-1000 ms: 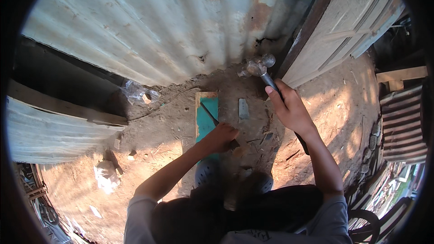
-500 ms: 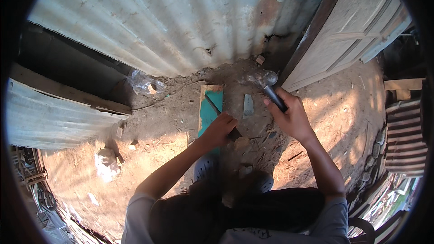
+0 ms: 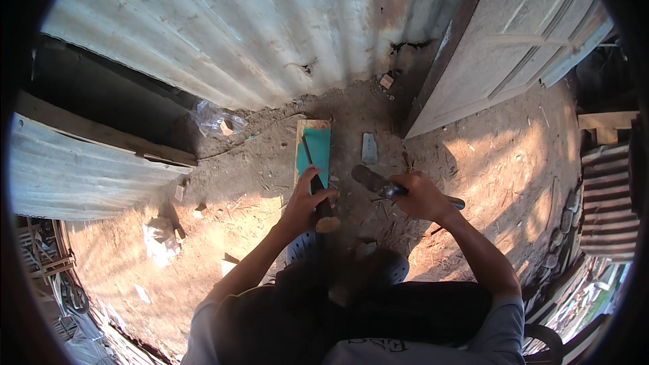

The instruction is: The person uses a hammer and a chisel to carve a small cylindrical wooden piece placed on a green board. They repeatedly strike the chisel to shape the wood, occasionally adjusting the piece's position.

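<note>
My left hand is closed around the dark handle of a chisel. The thin chisel blade points away from me over a wooden board painted green on its face, with bare wood along the left edge; whether the tip touches the board I cannot tell. In my right hand is a hammer with a dark handle. Its head is turned to the left, at a gap from the butt of the chisel handle, and the handle end sticks out past my wrist.
A grey flat block lies right of the board. Corrugated metal sheeting stands at the far side, beside a leaning panelled door. Clear plastic and a pale crumpled bag lie on the dirt floor to the left.
The hammer has come down toward me and its head has swung left. My left hand has shifted left and slightly nearer, and the chisel now lies straighter along the board.
</note>
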`<state>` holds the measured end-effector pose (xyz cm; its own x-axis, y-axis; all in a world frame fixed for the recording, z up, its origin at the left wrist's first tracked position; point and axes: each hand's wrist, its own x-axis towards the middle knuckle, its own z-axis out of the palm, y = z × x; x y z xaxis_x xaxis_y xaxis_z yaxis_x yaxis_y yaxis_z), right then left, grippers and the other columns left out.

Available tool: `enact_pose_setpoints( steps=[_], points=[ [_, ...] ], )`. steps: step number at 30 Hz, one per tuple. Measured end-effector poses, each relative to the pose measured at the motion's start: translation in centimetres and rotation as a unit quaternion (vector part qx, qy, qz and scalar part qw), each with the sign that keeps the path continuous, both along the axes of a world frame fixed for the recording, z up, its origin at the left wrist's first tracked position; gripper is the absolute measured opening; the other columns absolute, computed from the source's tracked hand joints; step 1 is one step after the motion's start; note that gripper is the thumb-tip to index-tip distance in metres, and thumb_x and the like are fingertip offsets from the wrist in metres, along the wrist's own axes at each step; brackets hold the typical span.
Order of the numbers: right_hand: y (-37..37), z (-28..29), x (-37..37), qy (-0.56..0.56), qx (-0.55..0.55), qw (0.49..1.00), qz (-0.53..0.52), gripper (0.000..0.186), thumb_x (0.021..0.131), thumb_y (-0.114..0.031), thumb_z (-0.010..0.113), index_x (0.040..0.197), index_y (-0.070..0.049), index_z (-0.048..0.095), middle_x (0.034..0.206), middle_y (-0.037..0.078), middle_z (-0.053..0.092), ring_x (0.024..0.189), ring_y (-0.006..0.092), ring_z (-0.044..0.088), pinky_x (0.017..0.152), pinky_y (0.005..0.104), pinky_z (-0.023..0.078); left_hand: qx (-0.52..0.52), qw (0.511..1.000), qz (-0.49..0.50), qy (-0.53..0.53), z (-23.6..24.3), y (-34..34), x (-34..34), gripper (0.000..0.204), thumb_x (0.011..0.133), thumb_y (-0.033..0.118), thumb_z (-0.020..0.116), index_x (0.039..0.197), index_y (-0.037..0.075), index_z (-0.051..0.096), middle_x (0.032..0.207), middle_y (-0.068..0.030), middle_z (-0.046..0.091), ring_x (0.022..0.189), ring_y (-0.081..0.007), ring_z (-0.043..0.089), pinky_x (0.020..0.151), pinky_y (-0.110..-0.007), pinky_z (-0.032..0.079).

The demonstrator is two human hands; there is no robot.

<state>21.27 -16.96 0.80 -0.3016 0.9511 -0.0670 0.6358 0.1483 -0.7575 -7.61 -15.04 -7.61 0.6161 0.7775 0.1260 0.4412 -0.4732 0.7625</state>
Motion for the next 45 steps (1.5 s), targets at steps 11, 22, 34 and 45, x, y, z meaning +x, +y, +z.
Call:
enact_pose_setpoints(
  steps=[11, 22, 34, 45],
  points=[
    [-2.3, 0.2, -5.2, -0.015, -0.049, 0.981, 0.189, 0.028, 0.077, -0.032, 0.07, 0.09, -0.007, 0.066, 0.073, 0.014, 0.064, 0.071, 0.0324, 0.064, 0.065, 0.0425, 0.049, -0.257, 0.966, 0.018, -0.021, 1.7, -0.9, -3.7, 0.043, 0.079, -0.002, 0.062, 0.119, 0.011, 0.055, 0.088, -0.0119, 0.061, 0.077, -0.0198, 0.061, 0.069, -0.032, 0.05],
    [-3.6, -1.1, -6.3, -0.043, -0.108, 0.968, 0.224, 0.033, 0.08, -0.04, 0.066, 0.097, -0.012, 0.067, 0.077, 0.013, 0.066, 0.075, 0.0337, 0.065, 0.068, 0.0444, 0.05, -0.438, 0.889, 0.126, -0.04, -1.3, -1.6, -6.3, 0.025, 0.092, 0.008, 0.048, 0.113, 0.004, 0.061, 0.087, -0.0082, 0.063, 0.074, -0.0152, 0.059, 0.067, -0.027, 0.049],
    [-2.7, -0.7, -8.2, -0.064, -0.13, 0.96, 0.238, 0.044, 0.083, -0.055, 0.058, 0.089, -0.012, 0.067, 0.072, 0.014, 0.064, 0.072, 0.0348, 0.064, 0.064, 0.0441, 0.05, -0.506, 0.829, 0.237, -0.008, 0.0, -0.3, -6.0, 0.033, 0.096, 0.034, 0.05, 0.108, 0.003, 0.051, 0.076, -0.0057, 0.058, 0.063, -0.0125, 0.056, 0.052, -0.028, 0.047],
    [-3.3, -0.3, -10.6, -0.061, -0.059, 0.954, 0.289, 0.05, 0.085, -0.058, 0.053, 0.079, -0.008, 0.056, 0.062, 0.013, 0.059, 0.062, 0.0354, 0.062, 0.053, 0.0449, 0.047, -0.58, 0.786, 0.211, 0.03, 3.5, 2.0, -6.3, 0.038, 0.096, 0.035, 0.046, 0.115, 0.002, 0.048, 0.085, -0.0088, 0.055, 0.067, -0.0184, 0.059, 0.045, -0.032, 0.055]
  ],
)
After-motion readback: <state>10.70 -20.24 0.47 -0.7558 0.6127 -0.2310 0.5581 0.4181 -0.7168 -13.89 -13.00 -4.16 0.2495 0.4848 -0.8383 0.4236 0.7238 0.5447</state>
